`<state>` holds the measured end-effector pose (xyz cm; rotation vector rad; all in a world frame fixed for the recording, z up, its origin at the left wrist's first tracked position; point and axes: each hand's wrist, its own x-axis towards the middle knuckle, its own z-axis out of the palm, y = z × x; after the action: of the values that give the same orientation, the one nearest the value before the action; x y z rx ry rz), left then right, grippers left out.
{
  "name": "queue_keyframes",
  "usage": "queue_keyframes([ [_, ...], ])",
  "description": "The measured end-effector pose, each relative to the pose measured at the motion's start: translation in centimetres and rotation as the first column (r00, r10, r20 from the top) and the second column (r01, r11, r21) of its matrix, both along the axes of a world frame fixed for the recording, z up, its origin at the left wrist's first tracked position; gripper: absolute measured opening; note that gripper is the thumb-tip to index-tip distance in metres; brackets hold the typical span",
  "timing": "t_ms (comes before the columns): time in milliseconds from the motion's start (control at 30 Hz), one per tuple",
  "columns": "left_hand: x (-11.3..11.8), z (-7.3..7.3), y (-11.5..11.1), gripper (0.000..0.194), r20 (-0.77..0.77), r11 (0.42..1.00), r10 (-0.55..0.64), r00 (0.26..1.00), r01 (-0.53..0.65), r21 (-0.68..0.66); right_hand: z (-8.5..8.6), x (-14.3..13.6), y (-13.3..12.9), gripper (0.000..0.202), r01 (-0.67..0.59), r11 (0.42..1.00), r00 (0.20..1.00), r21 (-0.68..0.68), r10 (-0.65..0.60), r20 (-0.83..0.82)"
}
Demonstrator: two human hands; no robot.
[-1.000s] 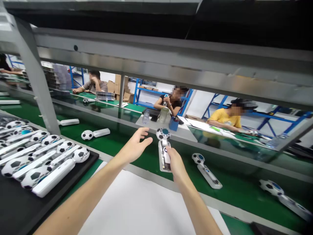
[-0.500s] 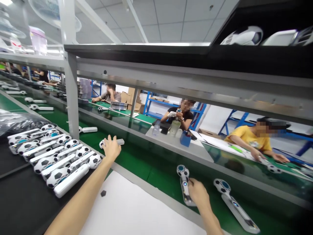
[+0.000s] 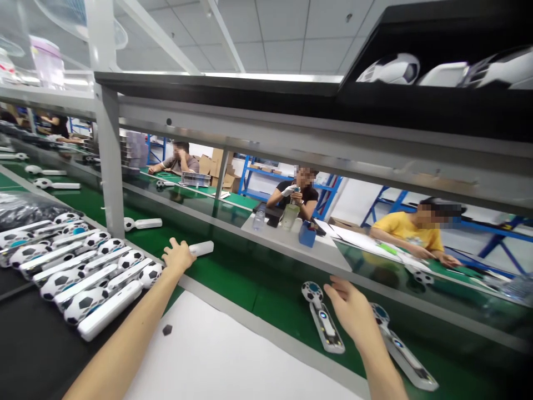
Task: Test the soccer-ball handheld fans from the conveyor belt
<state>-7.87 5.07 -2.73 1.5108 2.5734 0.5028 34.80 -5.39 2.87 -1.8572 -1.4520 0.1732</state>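
My left hand (image 3: 178, 256) reaches out over the green conveyor belt (image 3: 233, 280) and closes around a white football-headed device (image 3: 201, 248), whose handle sticks out to the right of the fingers. My right hand (image 3: 353, 314) hovers open above the belt, holding nothing. Just left of it lies a football-headed device (image 3: 323, 316) with its blue-centred head facing up. A second such device (image 3: 400, 345) lies partly behind my right hand and wrist.
A black tray (image 3: 25, 344) at the left holds several football devices in a row. A white sheet (image 3: 233, 361) with a small black piece (image 3: 167, 330) lies in front of me. A grey post (image 3: 109, 166) stands left. People sit across the line.
My right hand let go of the device, which now lies on the belt, and lifted away open. My left hand stretched to the white device further left and closed on it.
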Motion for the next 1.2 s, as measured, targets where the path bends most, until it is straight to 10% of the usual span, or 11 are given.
queue_keyframes([
  [300,0.8,1.7,-1.0,0.032,0.126,0.889,-0.404,0.906,0.421,-0.181,2.3,-3.5,-2.4,0.044,-0.133,0.985,0.975,0.106,0.15,-0.166],
  [467,3.9,5.5,-3.8,0.036,-0.002,0.799,-0.597,0.802,0.595,0.087,2.4,-5.1,-3.1,0.039,-0.204,0.973,0.942,0.104,0.224,-0.248],
  [667,7.8,11.7,-9.5,0.052,-0.136,0.452,-0.832,0.538,0.8,0.395,3.0,-8.3,-4.1,0.074,-0.275,0.944,0.822,0.184,0.33,-0.465],
  [833,9.5,13.5,-13.1,0.059,-0.217,0.1,-0.94,0.264,0.82,0.564,5.2,-10.1,-6.3,0.066,-0.417,0.874,0.657,0.249,0.479,-0.583],
  [1200,9.9,13.7,-13.8,0.058,-0.292,0.027,-0.912,0.29,0.75,0.661,7.7,-9.3,-10.5,0.05,-0.651,0.757,0.752,0.057,0.653,-0.082],
])
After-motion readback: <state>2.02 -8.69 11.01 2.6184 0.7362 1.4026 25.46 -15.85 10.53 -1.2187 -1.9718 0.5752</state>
